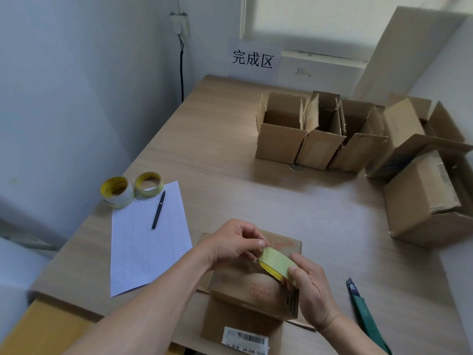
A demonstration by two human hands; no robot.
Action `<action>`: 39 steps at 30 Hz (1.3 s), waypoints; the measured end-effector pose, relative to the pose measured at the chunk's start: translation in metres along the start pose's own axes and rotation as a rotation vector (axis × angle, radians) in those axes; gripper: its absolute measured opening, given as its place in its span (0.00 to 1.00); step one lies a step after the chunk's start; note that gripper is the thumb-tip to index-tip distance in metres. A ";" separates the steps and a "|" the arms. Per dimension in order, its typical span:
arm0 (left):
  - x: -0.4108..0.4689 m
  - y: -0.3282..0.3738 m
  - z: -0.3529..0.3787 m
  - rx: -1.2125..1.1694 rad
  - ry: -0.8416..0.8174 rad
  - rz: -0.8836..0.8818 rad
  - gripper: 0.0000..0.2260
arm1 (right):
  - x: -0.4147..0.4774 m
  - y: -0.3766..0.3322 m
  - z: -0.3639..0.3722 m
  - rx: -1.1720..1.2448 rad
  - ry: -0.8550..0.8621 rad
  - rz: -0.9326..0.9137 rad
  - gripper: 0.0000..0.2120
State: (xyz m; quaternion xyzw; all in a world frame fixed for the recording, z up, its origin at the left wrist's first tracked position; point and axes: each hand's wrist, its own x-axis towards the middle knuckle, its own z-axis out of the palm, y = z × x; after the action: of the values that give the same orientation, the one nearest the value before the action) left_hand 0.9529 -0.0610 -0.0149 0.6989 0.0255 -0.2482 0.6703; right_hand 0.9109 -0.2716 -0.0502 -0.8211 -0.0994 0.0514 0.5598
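A small cardboard box (256, 290) with red print lies at the near edge of the wooden table (217, 155), a barcode label (245, 339) on its near flap. Just above the box I hold a roll of yellowish tape (277, 262) between both hands. My right hand (312, 295) grips the roll from the right side. My left hand (235, 242) pinches the roll's upper left edge with thumb and fingers.
A lined sheet (146, 242) with a black pen (158, 210) lies left, two tape rolls (133, 188) beyond it. A green utility knife (363, 311) lies right. Several open boxes (320, 131) stand at the back, larger cartons (430, 198) far right, a sign (252, 60) on the wall.
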 end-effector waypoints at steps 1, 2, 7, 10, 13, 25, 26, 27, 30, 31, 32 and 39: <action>0.000 0.000 0.000 0.007 0.001 -0.003 0.03 | 0.000 0.001 0.000 -0.010 0.004 -0.003 0.23; 0.000 0.001 0.001 0.020 -0.001 -0.009 0.03 | 0.001 0.001 0.001 -0.023 0.007 -0.006 0.23; 0.001 0.001 0.003 0.101 -0.014 -0.035 0.09 | 0.002 0.002 0.002 -0.043 0.012 0.012 0.21; -0.001 0.003 0.006 0.128 -0.019 -0.062 0.07 | 0.003 0.001 0.002 -0.045 0.021 0.009 0.20; -0.005 0.001 0.005 0.070 -0.018 -0.092 0.07 | 0.008 0.000 0.003 -0.056 0.022 0.009 0.19; -0.010 -0.010 -0.001 -0.040 0.077 -0.036 0.07 | 0.012 0.003 0.005 -0.077 0.017 0.021 0.22; -0.010 -0.011 -0.001 -0.030 0.094 -0.032 0.06 | 0.012 0.003 0.005 -0.079 0.019 0.021 0.22; -0.009 -0.011 -0.001 -0.016 0.108 -0.027 0.05 | 0.012 0.003 0.005 -0.078 0.020 0.019 0.21; -0.007 -0.011 0.000 0.013 0.115 -0.017 0.05 | 0.013 0.003 0.005 -0.080 0.014 0.015 0.22; -0.006 -0.010 0.000 0.027 0.108 -0.016 0.05 | 0.013 0.003 0.005 -0.081 0.012 0.016 0.22; -0.006 -0.010 0.001 0.047 0.097 -0.020 0.05 | 0.013 0.003 0.005 -0.077 0.011 0.017 0.21; -0.009 -0.002 -0.015 0.025 -0.100 -0.164 0.06 | 0.017 -0.001 0.002 -0.080 0.000 0.011 0.18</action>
State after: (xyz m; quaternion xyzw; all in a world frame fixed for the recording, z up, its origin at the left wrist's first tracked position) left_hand 0.9495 -0.0436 -0.0137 0.6894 0.0461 -0.3370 0.6396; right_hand 0.9268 -0.2657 -0.0501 -0.8434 -0.0970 0.0506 0.5261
